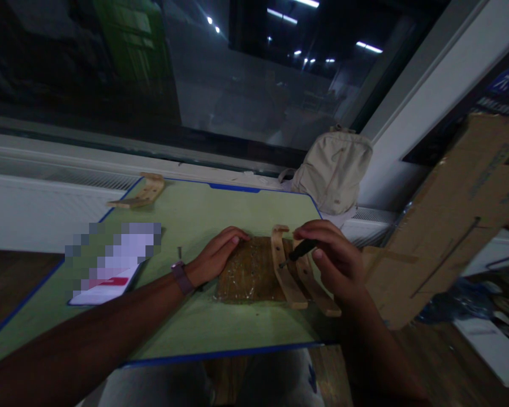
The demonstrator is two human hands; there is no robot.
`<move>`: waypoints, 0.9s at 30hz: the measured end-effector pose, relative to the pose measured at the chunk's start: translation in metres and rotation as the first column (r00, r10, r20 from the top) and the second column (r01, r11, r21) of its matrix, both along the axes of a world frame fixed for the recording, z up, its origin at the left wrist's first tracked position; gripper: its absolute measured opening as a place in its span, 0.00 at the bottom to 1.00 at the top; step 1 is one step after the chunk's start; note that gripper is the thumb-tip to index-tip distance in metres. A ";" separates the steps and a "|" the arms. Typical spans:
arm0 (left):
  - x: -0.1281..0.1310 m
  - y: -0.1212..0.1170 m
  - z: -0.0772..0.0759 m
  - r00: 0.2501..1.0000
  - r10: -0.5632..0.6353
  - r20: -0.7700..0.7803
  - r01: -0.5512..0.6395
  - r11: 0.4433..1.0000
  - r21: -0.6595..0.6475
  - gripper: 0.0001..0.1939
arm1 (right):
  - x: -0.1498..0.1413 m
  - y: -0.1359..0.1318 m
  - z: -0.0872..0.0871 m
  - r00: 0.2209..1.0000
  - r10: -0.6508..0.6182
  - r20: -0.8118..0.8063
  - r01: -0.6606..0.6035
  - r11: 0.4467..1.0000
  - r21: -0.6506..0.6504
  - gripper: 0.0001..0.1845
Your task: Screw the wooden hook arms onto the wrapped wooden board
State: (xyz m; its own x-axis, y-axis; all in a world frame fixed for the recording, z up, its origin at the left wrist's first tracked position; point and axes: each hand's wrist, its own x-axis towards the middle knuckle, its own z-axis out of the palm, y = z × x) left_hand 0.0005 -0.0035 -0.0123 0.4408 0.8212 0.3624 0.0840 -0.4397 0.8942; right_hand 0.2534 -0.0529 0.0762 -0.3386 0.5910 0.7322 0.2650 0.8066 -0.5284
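Observation:
My right hand [333, 257] is closed around the black handle of a screwdriver [302, 249]. The tool's tip points down and left at a curved wooden strip [289, 282], around a dark hole in it. A second curved strip [318, 288] lies beside it, partly under my right hand. Both strips rest across a brown wooden board [254, 271], which looks wrapped in clear plastic. My left hand [220, 254] lies on the board's left edge with fingers stretched out. Whether a screw sits at the screwdriver's tip I cannot make out.
The green table [186, 215] has a blue edge. Another curved wooden piece [144, 192] lies at its far left corner, and a small screw [179, 252] stands near my left wrist. A phone-like flat object [110, 282] is at left. A backpack [333, 169] and large cardboard [449, 226] are at right.

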 end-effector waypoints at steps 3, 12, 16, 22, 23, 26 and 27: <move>0.000 0.000 -0.001 1.000 0.005 -0.006 -0.005 1.000 -0.001 0.18 | -0.001 -0.002 -0.004 0.998 0.043 -0.041 -0.048 0.991 -0.124 0.22; 0.000 0.001 -0.002 1.000 0.004 0.010 -0.004 1.000 0.010 0.19 | 0.001 0.003 -0.001 0.999 -0.022 0.036 0.019 0.996 0.085 0.20; 0.000 0.000 -0.001 1.000 -0.004 0.009 0.004 1.000 -0.006 0.19 | -0.002 -0.001 -0.002 0.998 -0.009 0.059 0.009 1.000 0.004 0.25; 0.000 -0.001 -0.001 1.000 -0.003 0.014 0.003 1.000 -0.004 0.18 | 0.005 0.004 -0.014 0.987 -0.142 -0.078 0.151 0.980 0.128 0.26; 0.000 -0.001 -0.002 1.000 -0.002 0.014 0.002 1.000 -0.004 0.18 | 0.006 0.005 -0.013 0.987 -0.152 -0.044 0.158 0.972 0.174 0.24; 0.000 0.000 -0.002 1.000 -0.003 0.014 0.003 1.000 -0.009 0.18 | 0.004 0.002 -0.005 0.994 -0.093 0.063 0.083 0.985 0.148 0.20; 0.000 0.000 -0.003 1.000 -0.005 0.012 0.005 1.000 -0.011 0.18 | 0.002 0.001 -0.003 0.995 -0.062 0.074 0.054 0.993 0.108 0.21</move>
State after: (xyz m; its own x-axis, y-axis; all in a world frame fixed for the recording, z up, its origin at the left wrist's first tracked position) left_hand 0.0002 -0.0035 -0.0151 0.4403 0.8233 0.3583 0.0711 -0.4297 0.9001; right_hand 0.2557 -0.0522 0.0732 -0.3643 0.5315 0.7647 0.3495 0.8391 -0.4168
